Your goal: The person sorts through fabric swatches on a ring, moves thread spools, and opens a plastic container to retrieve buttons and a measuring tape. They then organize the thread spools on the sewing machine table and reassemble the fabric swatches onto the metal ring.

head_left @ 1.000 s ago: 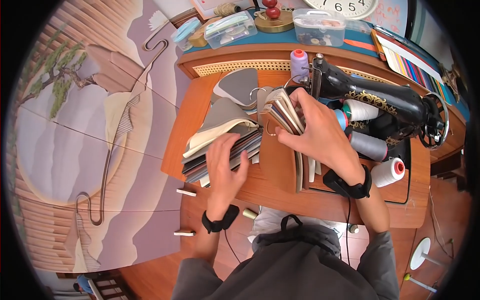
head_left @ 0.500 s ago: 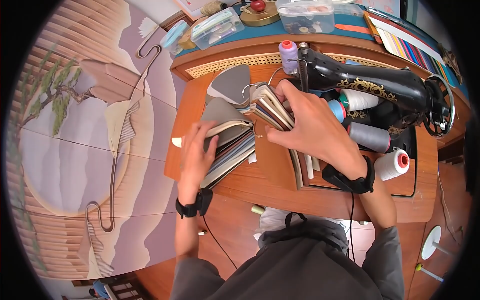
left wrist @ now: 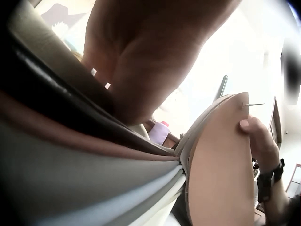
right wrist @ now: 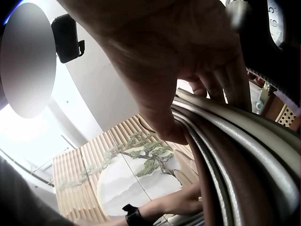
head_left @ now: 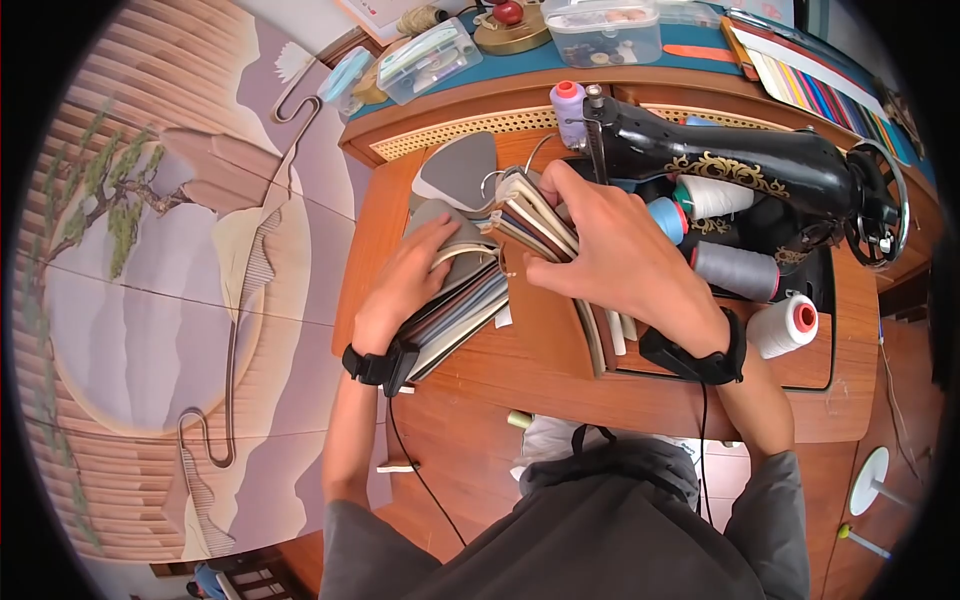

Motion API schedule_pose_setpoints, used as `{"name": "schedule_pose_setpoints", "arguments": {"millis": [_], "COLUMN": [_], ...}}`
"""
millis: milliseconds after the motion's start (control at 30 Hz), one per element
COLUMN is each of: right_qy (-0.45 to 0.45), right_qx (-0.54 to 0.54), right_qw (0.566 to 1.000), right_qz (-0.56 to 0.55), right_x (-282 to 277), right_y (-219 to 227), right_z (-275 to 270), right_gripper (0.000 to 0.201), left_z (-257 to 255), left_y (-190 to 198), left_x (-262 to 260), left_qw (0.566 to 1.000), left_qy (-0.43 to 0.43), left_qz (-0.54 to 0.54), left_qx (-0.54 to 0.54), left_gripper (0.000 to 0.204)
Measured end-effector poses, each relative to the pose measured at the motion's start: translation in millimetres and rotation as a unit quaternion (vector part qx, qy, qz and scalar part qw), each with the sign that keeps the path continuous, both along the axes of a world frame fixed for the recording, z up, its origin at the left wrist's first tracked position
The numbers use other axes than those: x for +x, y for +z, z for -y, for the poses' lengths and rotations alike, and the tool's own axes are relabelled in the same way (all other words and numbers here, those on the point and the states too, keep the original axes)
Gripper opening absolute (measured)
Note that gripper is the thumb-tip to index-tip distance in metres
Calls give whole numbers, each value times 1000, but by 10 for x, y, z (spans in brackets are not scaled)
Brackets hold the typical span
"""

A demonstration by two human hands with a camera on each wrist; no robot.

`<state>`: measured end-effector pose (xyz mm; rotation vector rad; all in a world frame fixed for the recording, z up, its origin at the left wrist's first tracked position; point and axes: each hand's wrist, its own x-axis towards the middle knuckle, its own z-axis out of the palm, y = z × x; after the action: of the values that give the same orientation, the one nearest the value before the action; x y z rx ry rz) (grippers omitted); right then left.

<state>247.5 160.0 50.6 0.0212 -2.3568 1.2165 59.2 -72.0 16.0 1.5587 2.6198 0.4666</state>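
Observation:
A set of leather-like sample swatches lies fanned on the wooden table, strung on a metal ring (head_left: pixel 490 186). My right hand (head_left: pixel 635 250) grips a thick bundle of them between thumb and fingers, with a tan swatch (head_left: pixel 545 315) on its near face. In the right wrist view the bundle's brown and cream edges (right wrist: pixel 225 141) bend away from the thumb. My left hand (head_left: pixel 405 285) rests over a grey swatch (head_left: pixel 432 215) on the other part, its fingers laid across the top. Below it, black, brown, blue-grey and pale swatches (head_left: pixel 455 315) show their edges.
A black sewing machine (head_left: pixel 720 160) stands to the right, with thread cones such as a grey one (head_left: pixel 735 272) and a white one (head_left: pixel 783 327) beside it. Behind are a lilac cone (head_left: pixel 569 110) and clear boxes (head_left: pixel 605 35) on a shelf. A painted screen (head_left: pixel 150 300) stands left.
My left hand has moved left from the swatch edges, then up onto the grey swatch, which now lies lower. The right hand keeps its hold on the bundle.

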Motion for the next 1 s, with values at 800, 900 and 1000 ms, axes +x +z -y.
{"name": "schedule_pose_setpoints", "arguments": {"millis": [800, 900, 1000], "right_qy": [2, -2, -11], "right_qx": [-6, -3, 0], "right_qw": [1000, 1000, 1000], "right_qz": [24, 11, 10], "right_x": [-10, -20, -24], "right_y": [-9, -13, -13], "right_z": [-25, -26, -22], "right_gripper": [45, 44, 43], "left_z": [111, 176, 231], "left_y": [410, 414, 288], "left_x": [418, 516, 554], "left_qw": [958, 983, 994], "left_qy": [3, 20, 32], "left_qz": [-280, -177, -107], "left_qx": [63, 42, 0], "left_gripper": [25, 22, 31]}}
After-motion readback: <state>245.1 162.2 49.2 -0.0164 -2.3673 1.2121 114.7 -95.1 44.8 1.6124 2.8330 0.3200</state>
